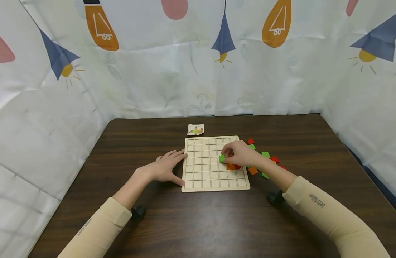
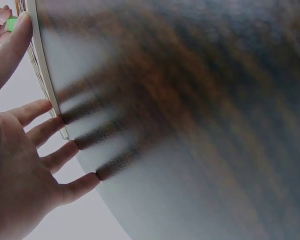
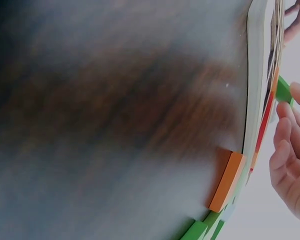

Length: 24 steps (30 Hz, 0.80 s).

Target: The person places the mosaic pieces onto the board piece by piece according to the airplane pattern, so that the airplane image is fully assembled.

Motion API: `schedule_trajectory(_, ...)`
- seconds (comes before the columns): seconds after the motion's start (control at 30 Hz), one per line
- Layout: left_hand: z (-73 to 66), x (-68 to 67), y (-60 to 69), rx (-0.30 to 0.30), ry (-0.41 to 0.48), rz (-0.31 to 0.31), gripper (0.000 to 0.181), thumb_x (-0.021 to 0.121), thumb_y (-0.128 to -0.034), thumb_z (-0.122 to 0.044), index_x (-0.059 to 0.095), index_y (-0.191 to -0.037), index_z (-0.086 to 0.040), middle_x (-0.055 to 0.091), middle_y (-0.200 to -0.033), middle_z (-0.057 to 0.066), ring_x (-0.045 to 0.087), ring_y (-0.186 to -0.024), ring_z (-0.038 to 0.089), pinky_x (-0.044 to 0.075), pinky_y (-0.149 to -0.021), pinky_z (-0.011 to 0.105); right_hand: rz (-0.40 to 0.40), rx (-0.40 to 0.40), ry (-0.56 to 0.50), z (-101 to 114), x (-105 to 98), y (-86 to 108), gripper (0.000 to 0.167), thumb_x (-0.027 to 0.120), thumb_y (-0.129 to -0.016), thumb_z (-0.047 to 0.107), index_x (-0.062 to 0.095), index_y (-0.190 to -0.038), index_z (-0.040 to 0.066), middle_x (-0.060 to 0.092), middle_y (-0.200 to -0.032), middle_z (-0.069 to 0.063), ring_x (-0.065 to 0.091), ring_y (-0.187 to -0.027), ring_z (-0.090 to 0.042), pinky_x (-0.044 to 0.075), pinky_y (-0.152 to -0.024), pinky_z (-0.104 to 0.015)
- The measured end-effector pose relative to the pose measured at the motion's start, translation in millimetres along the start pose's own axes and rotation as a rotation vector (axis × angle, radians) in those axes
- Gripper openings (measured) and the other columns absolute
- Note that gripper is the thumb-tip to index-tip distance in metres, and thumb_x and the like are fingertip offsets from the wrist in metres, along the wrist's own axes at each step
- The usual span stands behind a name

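Note:
A light wooden grid board point(image 1: 202, 175) lies on the dark table, its squares bordered by raised lines. My right hand point(image 1: 241, 153) pinches a green square tile point(image 1: 222, 158) over the right half of the board; in the right wrist view the green tile point(image 3: 283, 91) is tilted between thumb and fingertips. Just below this hand, an orange tile point(image 1: 230, 167) and a red tile point(image 1: 237, 167) sit on the board. My left hand point(image 1: 162, 167) has its fingers spread, with the thumb and fingertips touching the board's left edge; the left wrist view shows this hand point(image 2: 25, 170) with straight fingers.
Loose tiles lie on the table right of the board, among them a red triangle point(image 1: 251, 141), a green tile point(image 1: 266, 154) and an orange tile point(image 1: 252, 171). A small pattern card point(image 1: 196, 129) lies behind the board. A patterned curtain point(image 1: 185, 79) hangs behind the table.

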State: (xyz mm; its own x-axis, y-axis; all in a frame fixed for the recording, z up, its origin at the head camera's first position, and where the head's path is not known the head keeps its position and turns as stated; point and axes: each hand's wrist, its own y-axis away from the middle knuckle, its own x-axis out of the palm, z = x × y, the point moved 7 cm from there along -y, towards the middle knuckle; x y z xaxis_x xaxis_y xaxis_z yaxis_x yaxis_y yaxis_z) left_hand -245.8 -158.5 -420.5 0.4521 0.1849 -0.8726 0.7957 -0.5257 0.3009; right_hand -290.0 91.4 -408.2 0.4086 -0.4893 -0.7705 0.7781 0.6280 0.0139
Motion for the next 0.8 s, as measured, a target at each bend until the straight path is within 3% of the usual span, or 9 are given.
schedule_trajectory(0.47,0.1,-0.1,0.0,0.007,-0.002,-0.007,0.108,0.084,-0.0813,-0.054,0.030,-0.162,-0.008,0.020,-0.168,0.015,0.014,-0.153,0.044,0.020,-0.111,0.073,0.028,-0.010,0.024,-2,5,-4.0,0.019,0.079,-0.091,0.012,0.073,-0.107,0.003,0.065,-0.081,0.004,0.059,-0.074,-0.013,0.052,-0.072,-0.032)
schedule_trajectory(0.8,0.2,0.4,0.1,0.008,-0.002,-0.011,0.108,0.084,-0.0813,-0.054,0.030,-0.163,-0.009,0.019,-0.169,0.014,0.013,-0.153,0.044,0.020,-0.111,0.073,0.024,0.015,-0.003,-8,-6,4.0,0.025,0.081,-0.090,0.012,0.072,-0.111,0.004,0.066,-0.084,0.004,0.061,-0.077,-0.014,0.053,-0.075,-0.035)
